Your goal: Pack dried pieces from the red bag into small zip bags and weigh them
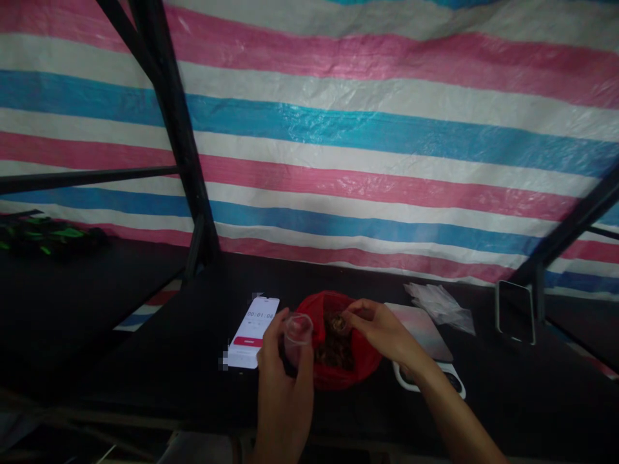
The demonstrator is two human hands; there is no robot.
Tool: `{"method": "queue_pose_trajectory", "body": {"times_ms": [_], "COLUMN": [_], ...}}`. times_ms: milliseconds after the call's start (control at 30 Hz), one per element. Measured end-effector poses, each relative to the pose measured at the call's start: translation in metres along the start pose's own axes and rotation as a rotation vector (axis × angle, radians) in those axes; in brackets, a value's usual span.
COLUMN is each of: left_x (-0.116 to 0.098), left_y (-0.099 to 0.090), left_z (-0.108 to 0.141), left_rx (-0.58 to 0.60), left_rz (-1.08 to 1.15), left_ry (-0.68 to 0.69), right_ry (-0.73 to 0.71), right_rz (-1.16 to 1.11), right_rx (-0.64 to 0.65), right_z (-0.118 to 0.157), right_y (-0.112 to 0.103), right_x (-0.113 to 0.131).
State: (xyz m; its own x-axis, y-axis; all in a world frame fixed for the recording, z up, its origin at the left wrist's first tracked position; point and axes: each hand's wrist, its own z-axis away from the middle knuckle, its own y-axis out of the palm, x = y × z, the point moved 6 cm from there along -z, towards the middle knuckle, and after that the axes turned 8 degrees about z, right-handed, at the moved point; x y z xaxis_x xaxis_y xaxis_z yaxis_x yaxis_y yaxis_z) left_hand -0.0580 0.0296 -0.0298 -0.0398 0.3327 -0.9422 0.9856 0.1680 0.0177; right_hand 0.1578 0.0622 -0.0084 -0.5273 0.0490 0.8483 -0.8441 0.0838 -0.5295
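Observation:
My left hand (286, 367) is wrapped round a small clear plastic cup (298, 328), held upright at the left edge of a red bag. The red bag (370, 354) lies opened on the black table and holds a heap of small brown pieces (333, 351). Over the bag's right side, my right hand (374, 325) has its fingertips pinched on a brown piece (338, 321) at the top of the heap. What is inside the cup is too dim to make out.
A phone showing a timer (254, 332) lies left of the bag. On the right are a scale (420, 328), clear plastic bags (442, 304) and a dark-screened phone (515, 312). Black posts (181, 129) stand before a striped sheet (338, 129).

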Motion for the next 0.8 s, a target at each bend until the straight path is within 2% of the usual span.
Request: {"method": "queue_pose_trajectory", "body": {"times_ms": [233,367,533,800], "left_x": [0.015,0.014,0.013,0.015], "left_y": [0.021,0.026,0.027,0.047], "left_z": [0.005,0.000,-0.006,-0.015], "left_rx": [0.193,0.240,0.234,0.284], "left_rz": [-0.049,-0.096,-0.158,-0.181], "left_ry": [-0.178,-0.133,-0.050,-0.013], "right_ry": [0.028,-0.054,-0.168,-0.161], "right_rz": [-0.170,-0.123,-0.031,0.076], "right_rx": [-0.049,-0.049,-0.095,-0.223], "right_z": [0.013,0.023,0.029,0.030], "right_y": [-0.022,-0.021,-0.011,-0.007], "right_x": [0.006,0.025,0.043,0.052]}}
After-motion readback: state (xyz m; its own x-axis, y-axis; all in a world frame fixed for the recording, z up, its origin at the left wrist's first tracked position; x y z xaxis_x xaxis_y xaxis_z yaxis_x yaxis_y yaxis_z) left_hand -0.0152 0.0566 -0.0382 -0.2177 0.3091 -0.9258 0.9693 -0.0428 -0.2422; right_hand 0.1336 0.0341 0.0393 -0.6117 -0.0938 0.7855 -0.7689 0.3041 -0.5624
